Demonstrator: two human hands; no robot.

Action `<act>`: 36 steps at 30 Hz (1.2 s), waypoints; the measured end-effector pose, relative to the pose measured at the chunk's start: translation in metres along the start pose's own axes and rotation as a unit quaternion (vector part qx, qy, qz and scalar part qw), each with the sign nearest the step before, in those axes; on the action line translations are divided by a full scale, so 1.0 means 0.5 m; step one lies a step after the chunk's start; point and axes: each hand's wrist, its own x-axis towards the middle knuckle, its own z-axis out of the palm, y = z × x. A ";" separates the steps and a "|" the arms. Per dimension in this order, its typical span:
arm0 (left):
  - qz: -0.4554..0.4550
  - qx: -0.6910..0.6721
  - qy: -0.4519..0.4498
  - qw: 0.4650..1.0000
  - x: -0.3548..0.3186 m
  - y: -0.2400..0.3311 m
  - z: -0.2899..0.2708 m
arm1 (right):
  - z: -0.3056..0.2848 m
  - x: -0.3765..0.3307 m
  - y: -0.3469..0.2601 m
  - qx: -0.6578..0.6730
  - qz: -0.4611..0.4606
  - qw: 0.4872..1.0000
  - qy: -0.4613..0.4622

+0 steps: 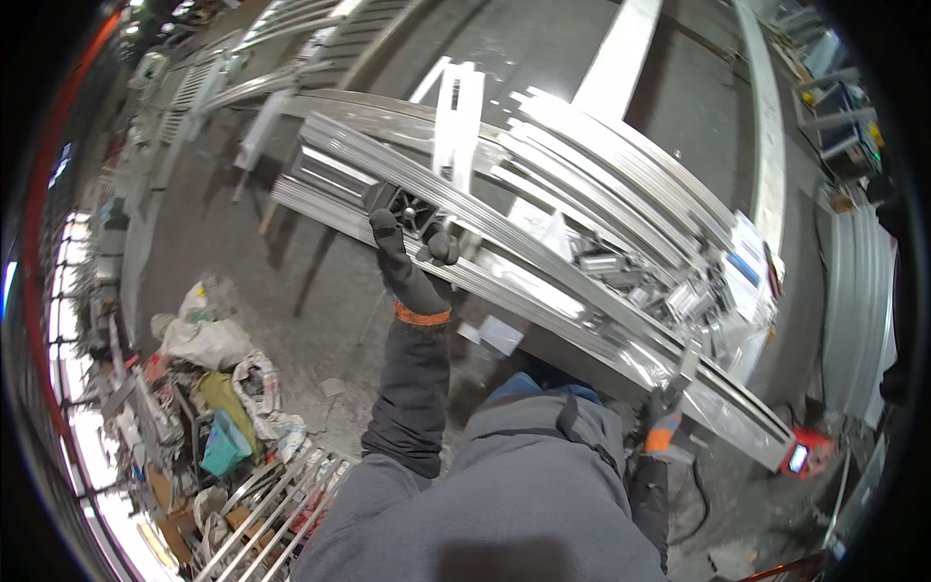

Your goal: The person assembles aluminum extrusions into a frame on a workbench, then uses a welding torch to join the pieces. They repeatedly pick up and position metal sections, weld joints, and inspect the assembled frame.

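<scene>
My left hand (415, 254), in a dark glove with an orange cuff, has its fingers curled round the end of a short aluminium profile (335, 173). The open end of that profile shows its hollow cross-section between thumb and fingers. It lies between two long ribbed aluminium rails (543, 247), which run from upper left to lower right. At the right, my right hand (663, 405), gloved the same way, is closed round a small silver metal piece (690, 365) standing up beside the rails. Its fingertips are partly hidden.
Beyond the rails lie stacked aluminium strips (601, 170) and a pile of small metal brackets (645, 286). A red device (805, 454) with a lit screen sits by the rails' right end. Sacks and scrap (218, 344) cover the floor at left, near a slatted metal frame (276, 514).
</scene>
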 end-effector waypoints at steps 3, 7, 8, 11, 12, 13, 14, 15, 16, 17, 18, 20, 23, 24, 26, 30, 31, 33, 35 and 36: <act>-0.021 -0.154 -0.040 0.987 0.020 0.038 -0.050 | 0.019 0.053 0.027 0.007 -0.126 0.991 0.047; -0.073 -0.283 -0.011 0.956 -0.007 0.056 -0.065 | 0.006 0.102 0.042 -0.020 -0.063 0.998 0.005; -0.060 -0.287 -0.040 0.955 -0.017 0.053 -0.059 | 0.004 0.115 0.039 -0.027 -0.062 0.998 -0.001; -0.032 -0.285 -0.044 0.957 -0.043 0.054 -0.033 | 0.004 0.138 0.029 -0.042 -0.067 0.997 -0.022; -0.015 -0.292 -0.017 0.956 -0.051 0.054 -0.023 | 0.004 0.145 0.024 -0.047 -0.071 0.996 -0.028; -0.003 -0.272 -0.018 0.962 -0.060 0.054 -0.013 | 0.005 0.151 0.020 -0.051 -0.074 0.995 -0.034; 0.008 -0.252 -0.019 0.968 -0.070 0.052 -0.001 | 0.004 0.157 0.016 -0.056 -0.077 0.995 -0.038; 0.016 -0.229 -0.026 0.973 -0.078 0.051 0.010 | 0.004 0.163 0.013 -0.063 -0.080 0.994 -0.043; 0.005 -0.252 -0.039 0.967 -0.081 0.056 0.020 | 0.004 0.170 0.010 -0.069 -0.083 0.993 -0.045; 0.046 -0.177 0.019 0.983 -0.087 0.054 0.033 | 0.003 0.174 0.009 -0.073 -0.086 0.992 -0.048; 0.086 -0.100 0.077 0.988 -0.094 0.046 0.048 | 0.002 0.182 0.009 -0.077 -0.089 0.992 -0.050; 0.113 -0.040 0.090 0.989 -0.108 0.041 0.070 | 0.000 0.195 0.015 -0.089 -0.099 0.990 -0.054; 0.097 -0.077 0.112 0.986 -0.121 0.022 0.096 | -0.004 0.217 0.033 -0.112 -0.119 0.985 -0.060; 0.105 -0.054 0.136 0.984 -0.129 0.009 0.099 | -0.006 0.223 0.038 -0.123 -0.129 0.982 -0.060; 0.100 -0.061 0.153 0.981 -0.136 -0.018 0.091 | -0.004 0.230 0.043 -0.169 -0.173 0.969 -0.053; 0.029 -0.184 0.065 0.980 -0.136 -0.072 0.025 | 0.009 0.229 0.005 -0.303 -0.147 0.935 -0.111; 0.005 -0.183 0.141 0.973 -0.139 -0.090 0.005 | 0.011 0.212 -0.007 -0.278 -0.198 0.938 -0.057; 0.012 -0.187 0.142 0.972 -0.149 -0.126 -0.040 | 0.020 0.198 -0.043 -0.276 -0.174 0.943 -0.071; -0.017 -0.225 0.180 0.957 -0.169 -0.146 -0.091 | 0.033 0.195 -0.075 -0.284 -0.150 0.941 -0.106; -0.020 -0.243 0.170 0.955 -0.182 -0.149 -0.113 | 0.039 0.191 -0.085 -0.313 -0.119 0.936 -0.112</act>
